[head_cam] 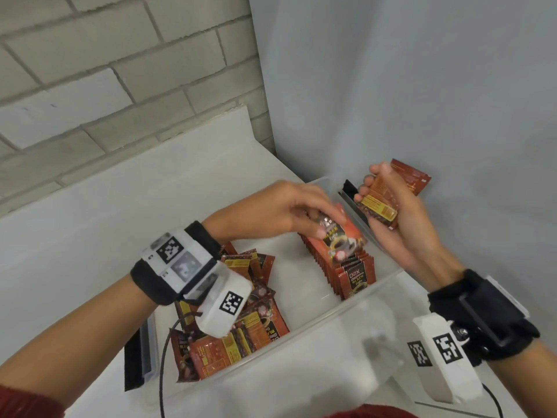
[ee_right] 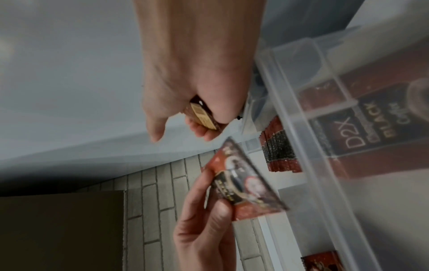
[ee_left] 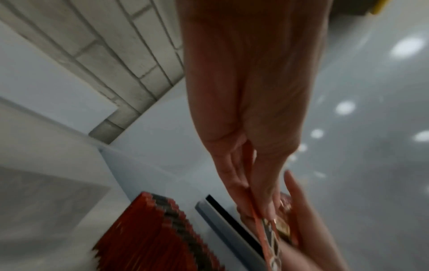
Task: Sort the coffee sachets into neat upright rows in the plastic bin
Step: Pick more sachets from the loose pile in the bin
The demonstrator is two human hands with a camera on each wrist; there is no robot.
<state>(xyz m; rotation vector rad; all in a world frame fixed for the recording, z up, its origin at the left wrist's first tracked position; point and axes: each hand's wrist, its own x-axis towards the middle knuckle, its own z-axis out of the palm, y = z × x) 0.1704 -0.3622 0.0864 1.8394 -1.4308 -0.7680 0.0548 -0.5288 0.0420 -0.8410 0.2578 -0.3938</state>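
A sachet [head_cam: 337, 236] is pinched in the left grip [head_cam: 289, 209] above the upright row [head_cam: 346, 267] at the bin's [head_cam: 301, 330] right; spares [head_cam: 388, 197] are clutched in the right grip [head_cam: 401, 224]. It is best slid in upright, flush.

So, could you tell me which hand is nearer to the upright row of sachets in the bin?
Left. The left hand holds a sachet just above the row; the right hand grips more sachets off beyond the bin's wall.
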